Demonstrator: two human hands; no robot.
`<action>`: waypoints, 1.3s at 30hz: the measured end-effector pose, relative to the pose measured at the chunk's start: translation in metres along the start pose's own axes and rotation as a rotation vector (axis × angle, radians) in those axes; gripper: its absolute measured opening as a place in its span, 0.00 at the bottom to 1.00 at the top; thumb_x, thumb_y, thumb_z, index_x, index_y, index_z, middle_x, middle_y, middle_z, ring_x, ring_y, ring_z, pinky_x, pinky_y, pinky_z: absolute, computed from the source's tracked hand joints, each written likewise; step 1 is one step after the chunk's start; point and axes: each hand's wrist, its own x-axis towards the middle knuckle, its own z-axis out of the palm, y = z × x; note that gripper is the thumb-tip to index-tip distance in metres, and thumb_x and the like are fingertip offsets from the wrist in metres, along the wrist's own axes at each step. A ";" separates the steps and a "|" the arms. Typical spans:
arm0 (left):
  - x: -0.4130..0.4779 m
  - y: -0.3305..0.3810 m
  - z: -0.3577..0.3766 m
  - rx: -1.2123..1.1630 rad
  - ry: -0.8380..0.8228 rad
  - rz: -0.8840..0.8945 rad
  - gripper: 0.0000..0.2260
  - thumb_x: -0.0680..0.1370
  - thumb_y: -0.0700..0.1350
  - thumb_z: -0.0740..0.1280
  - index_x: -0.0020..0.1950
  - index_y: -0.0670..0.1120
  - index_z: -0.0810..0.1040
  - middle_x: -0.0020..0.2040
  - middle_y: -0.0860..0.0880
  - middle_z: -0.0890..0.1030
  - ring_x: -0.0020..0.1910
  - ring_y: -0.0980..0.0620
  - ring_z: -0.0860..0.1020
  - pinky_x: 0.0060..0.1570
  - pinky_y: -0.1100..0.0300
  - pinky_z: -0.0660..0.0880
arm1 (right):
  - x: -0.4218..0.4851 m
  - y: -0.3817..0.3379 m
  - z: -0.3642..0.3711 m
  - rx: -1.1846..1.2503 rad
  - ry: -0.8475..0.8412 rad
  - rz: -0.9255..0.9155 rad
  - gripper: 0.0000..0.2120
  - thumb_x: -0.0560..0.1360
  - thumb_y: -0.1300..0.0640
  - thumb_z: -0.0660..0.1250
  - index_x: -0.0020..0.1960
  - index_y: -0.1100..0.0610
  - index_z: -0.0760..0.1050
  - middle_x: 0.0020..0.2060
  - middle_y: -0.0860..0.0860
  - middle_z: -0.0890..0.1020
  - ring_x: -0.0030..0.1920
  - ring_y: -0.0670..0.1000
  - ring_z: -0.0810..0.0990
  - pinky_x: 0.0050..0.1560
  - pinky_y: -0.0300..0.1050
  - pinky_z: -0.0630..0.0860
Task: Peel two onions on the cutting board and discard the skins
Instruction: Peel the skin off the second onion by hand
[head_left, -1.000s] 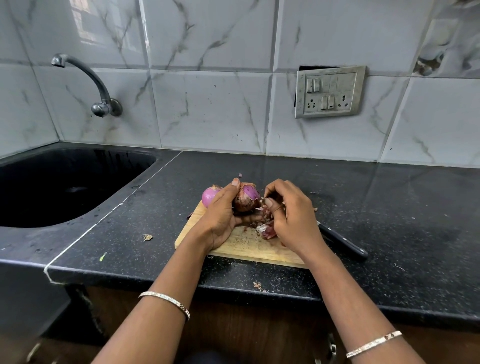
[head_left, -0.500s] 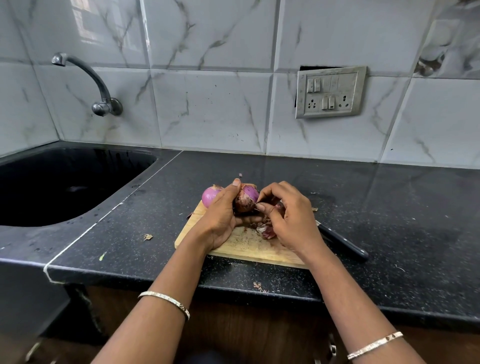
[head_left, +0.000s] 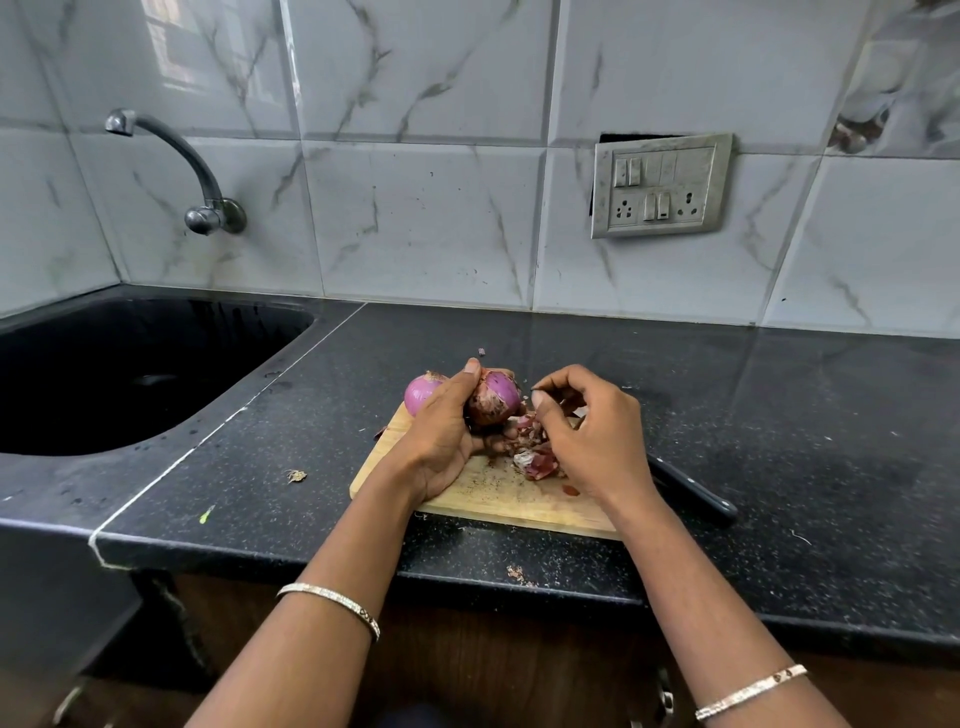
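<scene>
Since your right hand (head_left: 597, 441) has pulled back from the onion (head_left: 493, 400) it was picking at a second ago, looks like another strip is off. Its fingers are curled, thumb to fingertip; can't tell if a scrap's in there. Your left hand (head_left: 441, 441) grips that onion mid-frame over the cutting board (head_left: 498, 501), papery skin still low on it. The second onion (head_left: 420, 396) sits just left, and the skins (head_left: 535, 460) are piled up undiscarded.

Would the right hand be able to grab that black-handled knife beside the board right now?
Probably yes. The knife lies on the counter just beside the right wrist, with nothing over its handle; the right hand only has to draw back from the onion.
</scene>
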 end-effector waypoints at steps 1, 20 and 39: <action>-0.001 0.000 0.000 0.004 -0.009 0.001 0.21 0.86 0.55 0.56 0.61 0.40 0.79 0.43 0.42 0.83 0.35 0.49 0.79 0.31 0.60 0.74 | 0.000 0.000 0.000 0.010 0.004 0.007 0.02 0.77 0.55 0.72 0.46 0.49 0.82 0.38 0.40 0.84 0.43 0.39 0.81 0.44 0.28 0.72; -0.002 -0.001 0.000 0.036 -0.054 0.027 0.18 0.86 0.52 0.55 0.60 0.43 0.80 0.46 0.42 0.83 0.39 0.48 0.79 0.32 0.59 0.73 | -0.002 -0.003 0.006 0.051 0.057 -0.028 0.04 0.71 0.61 0.75 0.41 0.53 0.86 0.33 0.41 0.84 0.36 0.41 0.83 0.42 0.42 0.80; -0.003 0.001 0.002 -0.050 -0.033 0.029 0.19 0.87 0.52 0.55 0.60 0.41 0.79 0.47 0.42 0.84 0.38 0.50 0.81 0.30 0.62 0.76 | -0.002 -0.003 0.004 0.102 0.048 -0.046 0.07 0.71 0.63 0.77 0.47 0.54 0.88 0.39 0.40 0.85 0.44 0.39 0.84 0.47 0.30 0.77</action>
